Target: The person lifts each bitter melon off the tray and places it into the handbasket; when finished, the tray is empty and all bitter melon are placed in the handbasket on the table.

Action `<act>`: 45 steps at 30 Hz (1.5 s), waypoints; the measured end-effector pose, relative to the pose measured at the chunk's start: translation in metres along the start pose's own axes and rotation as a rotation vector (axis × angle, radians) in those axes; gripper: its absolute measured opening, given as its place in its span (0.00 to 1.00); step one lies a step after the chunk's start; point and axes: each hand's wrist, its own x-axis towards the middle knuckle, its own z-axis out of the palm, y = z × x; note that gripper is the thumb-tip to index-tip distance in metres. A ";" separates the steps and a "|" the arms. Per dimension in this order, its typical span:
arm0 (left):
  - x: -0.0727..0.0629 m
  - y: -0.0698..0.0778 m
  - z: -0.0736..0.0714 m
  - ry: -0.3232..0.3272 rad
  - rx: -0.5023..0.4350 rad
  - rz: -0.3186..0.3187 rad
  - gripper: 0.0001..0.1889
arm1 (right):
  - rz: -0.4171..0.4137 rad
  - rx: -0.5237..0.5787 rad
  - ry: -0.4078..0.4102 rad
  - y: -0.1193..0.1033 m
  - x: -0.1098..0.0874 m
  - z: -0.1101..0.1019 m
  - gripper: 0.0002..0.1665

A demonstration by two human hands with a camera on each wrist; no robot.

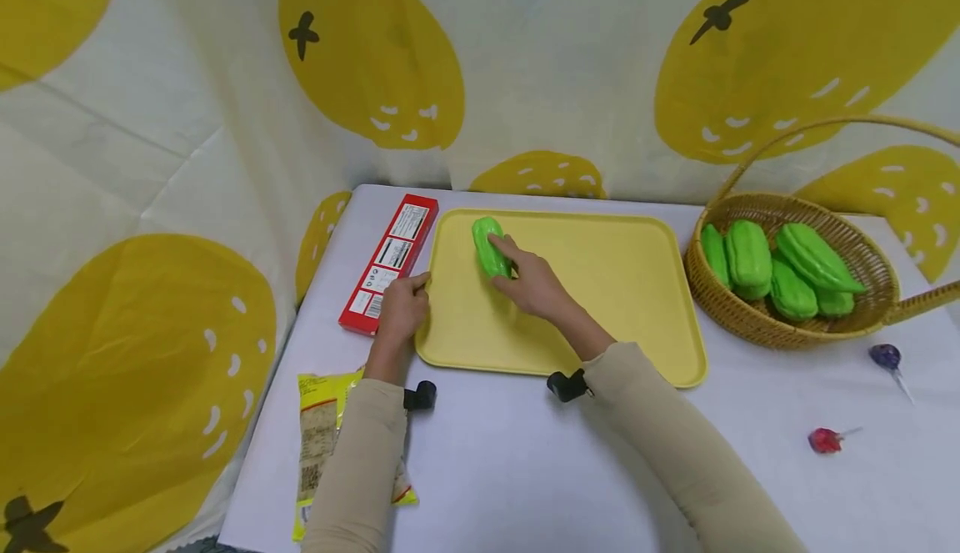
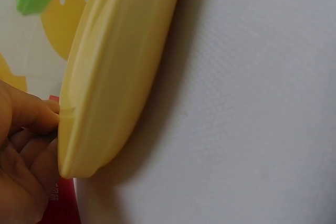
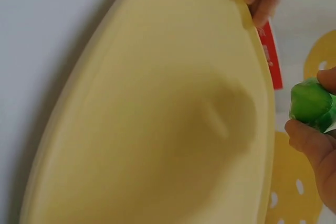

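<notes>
A shiny green ridged gourd (image 1: 491, 246) is held between the thumb and fingers of my right hand (image 1: 532, 284), over the left part of a yellow tray (image 1: 600, 286). The right wrist view has the gourd (image 3: 311, 103) pinched at its sides, with a soft shadow on the tray (image 3: 157, 51). My left hand (image 1: 405, 311) grips the tray's left edge; the left wrist view has its fingertips at the rim (image 2: 65, 129). Several similar green gourds (image 1: 748, 257) lie in a wicker basket (image 1: 750, 328) to the right of the tray.
Beside the left hand lies a long red box (image 1: 393, 253) with white labels. A yellow packet (image 1: 318, 428) is partly under the left forearm. Two lollipops, one purple (image 1: 887, 358) and one red (image 1: 825, 440), lie at the right. The basket's tall handle (image 1: 825, 123) arches up.
</notes>
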 end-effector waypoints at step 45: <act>0.000 -0.007 0.004 0.003 -0.023 -0.013 0.23 | 0.199 -0.022 0.353 0.069 -0.153 -0.189 0.45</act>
